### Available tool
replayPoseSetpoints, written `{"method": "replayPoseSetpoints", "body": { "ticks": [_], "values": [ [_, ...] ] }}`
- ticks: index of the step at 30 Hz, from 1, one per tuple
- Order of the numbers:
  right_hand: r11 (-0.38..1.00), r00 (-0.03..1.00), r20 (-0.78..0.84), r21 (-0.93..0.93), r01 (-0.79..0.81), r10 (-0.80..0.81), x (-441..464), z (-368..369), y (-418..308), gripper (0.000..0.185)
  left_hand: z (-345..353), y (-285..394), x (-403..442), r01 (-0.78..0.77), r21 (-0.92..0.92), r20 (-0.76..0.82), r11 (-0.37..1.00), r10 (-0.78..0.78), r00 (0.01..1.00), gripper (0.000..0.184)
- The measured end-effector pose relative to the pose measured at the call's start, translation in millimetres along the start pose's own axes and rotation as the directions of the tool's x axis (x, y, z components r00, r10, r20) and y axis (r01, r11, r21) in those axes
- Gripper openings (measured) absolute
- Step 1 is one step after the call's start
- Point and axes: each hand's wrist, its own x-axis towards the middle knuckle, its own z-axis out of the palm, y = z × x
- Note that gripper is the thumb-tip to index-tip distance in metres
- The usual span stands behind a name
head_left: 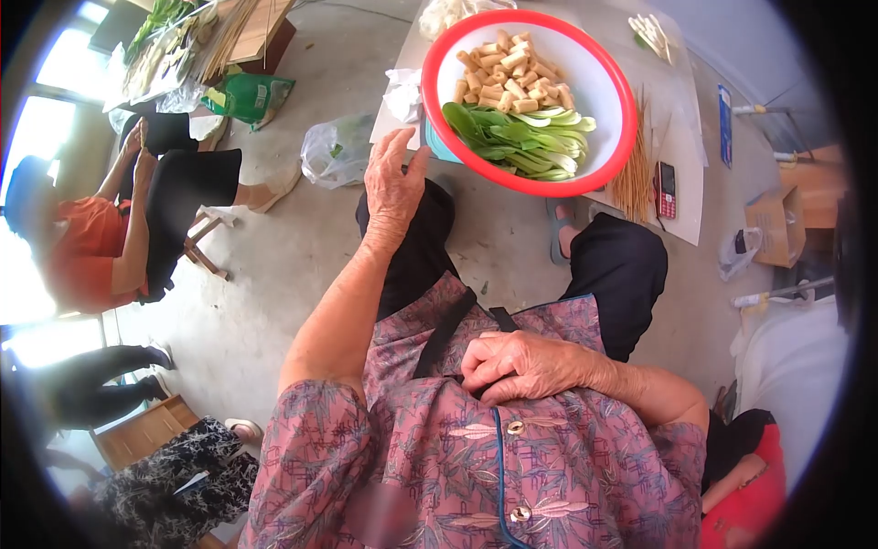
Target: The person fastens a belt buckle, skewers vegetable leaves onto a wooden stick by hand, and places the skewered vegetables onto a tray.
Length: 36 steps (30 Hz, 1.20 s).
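Observation:
My left hand (396, 188) is raised beside the near left edge of a white basin with a red rim (629, 110). Its fingers are stretched out and nothing shows in them. The basin holds short tan tube-shaped pieces (514, 75) at the far side and leafy green vegetables (526, 142) at the near side. At my waist, my right hand (521, 366) is curled against the front of my patterned shirt (439, 439), close to a dark strap (445, 334). Whatever lies under those fingers is hidden.
Right of the basin, thin wooden skewers (633, 178) and a red phone (668, 190) lie on the pale table (681, 137). Crumpled white paper (402, 94) is on the left. A plastic bag (337, 151) sits on the floor. A person in orange (91, 242) sits at left.

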Motion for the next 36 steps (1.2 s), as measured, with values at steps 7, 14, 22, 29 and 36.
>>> {"method": "replayPoseSetpoints", "body": {
  "ticks": [7, 14, 22, 29, 36],
  "values": [
    [0.979, 0.983, -0.087, 0.133, -0.152, 0.164, 5.2, 6.7, -1.1, 0.010, 0.1, 1.0, 2.7, 0.020, -0.036, -0.001, 0.999, -0.020, 1.000, 0.031],
    [0.946, 0.916, -0.343, 0.310, -0.099, 0.208, -4.7, -9.4, -15.7, 0.013, 1.7, 2.8, 8.7, 0.015, -0.053, -0.005, 0.998, -0.015, 1.000, 0.032],
    [0.989, 0.944, -0.312, 0.133, -0.071, 0.109, -23.7, -21.4, -33.0, 0.014, 0.2, 5.5, 8.6, 0.045, -0.092, 0.024, 0.995, -0.043, 0.999, 0.031],
    [0.908, 0.891, -0.179, 0.039, -0.417, 0.417, -71.4, -21.1, -46.2, 0.027, 0.1, 9.9, 10.6, 0.073, -0.108, 0.037, 0.991, -0.069, 0.997, 0.031],
    [0.841, 0.790, -0.311, 0.064, -0.537, 0.528, -68.4, -3.7, -34.9, 0.021, 3.4, 11.5, 10.2, 0.075, -0.076, 0.062, 0.994, -0.070, 0.996, 0.031]
  ]
}}
